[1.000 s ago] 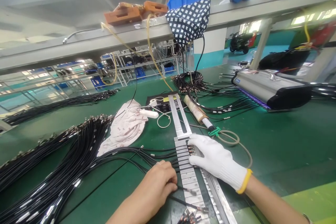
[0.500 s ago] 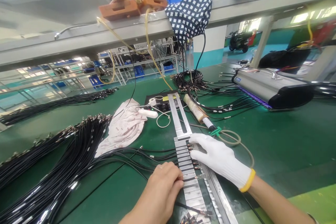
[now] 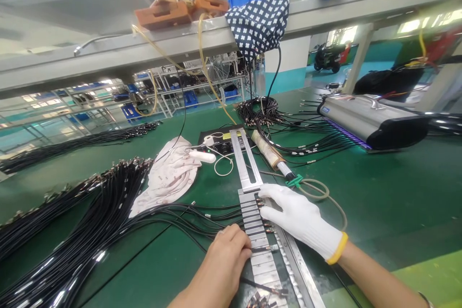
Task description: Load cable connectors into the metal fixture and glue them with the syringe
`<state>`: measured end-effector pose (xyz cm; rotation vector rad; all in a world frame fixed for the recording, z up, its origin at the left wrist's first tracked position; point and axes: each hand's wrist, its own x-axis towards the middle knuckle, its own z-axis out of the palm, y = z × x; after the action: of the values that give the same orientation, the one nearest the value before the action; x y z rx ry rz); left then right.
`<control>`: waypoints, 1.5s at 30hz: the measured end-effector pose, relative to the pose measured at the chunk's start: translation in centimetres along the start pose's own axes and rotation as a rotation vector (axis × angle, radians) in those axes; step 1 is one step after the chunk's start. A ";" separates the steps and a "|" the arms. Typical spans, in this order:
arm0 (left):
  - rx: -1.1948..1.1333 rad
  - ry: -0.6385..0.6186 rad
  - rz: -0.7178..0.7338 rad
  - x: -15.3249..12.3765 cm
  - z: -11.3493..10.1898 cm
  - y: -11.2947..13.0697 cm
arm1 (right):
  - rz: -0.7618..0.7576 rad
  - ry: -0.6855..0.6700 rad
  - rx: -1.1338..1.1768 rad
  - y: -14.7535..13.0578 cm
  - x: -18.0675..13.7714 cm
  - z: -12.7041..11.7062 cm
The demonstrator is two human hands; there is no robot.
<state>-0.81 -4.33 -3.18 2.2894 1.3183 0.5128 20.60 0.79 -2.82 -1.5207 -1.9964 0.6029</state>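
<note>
A long slotted metal fixture lies on the green bench in front of me, with several thin black cables laid across its slots from the left. My bare left hand is closed, pinching one black cable at the fixture's left edge, its metal tip lying in a slot. My right hand, in a white knit glove with a yellow cuff, lies flat on the fixture's upper part, fingers stretched over the cable tips there.
A large bundle of black cables fans out at the left. A crumpled cloth, a small white device, a black control box and a taped tool lie behind. A grey lamp unit stands right, with coiled cables.
My left hand has slid up along the fixture and set a cable tip into a slot. My right hand's fingers have straightened over the tips.
</note>
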 end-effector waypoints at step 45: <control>0.527 0.131 0.207 0.2 2.3 -0.1 | 0.029 -0.075 -0.074 0.4 -0.2 -0.4</control>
<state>0.42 -4.55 -5.15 2.8882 1.4153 0.4229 21.22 0.76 -2.80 -1.5942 -2.0773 0.6123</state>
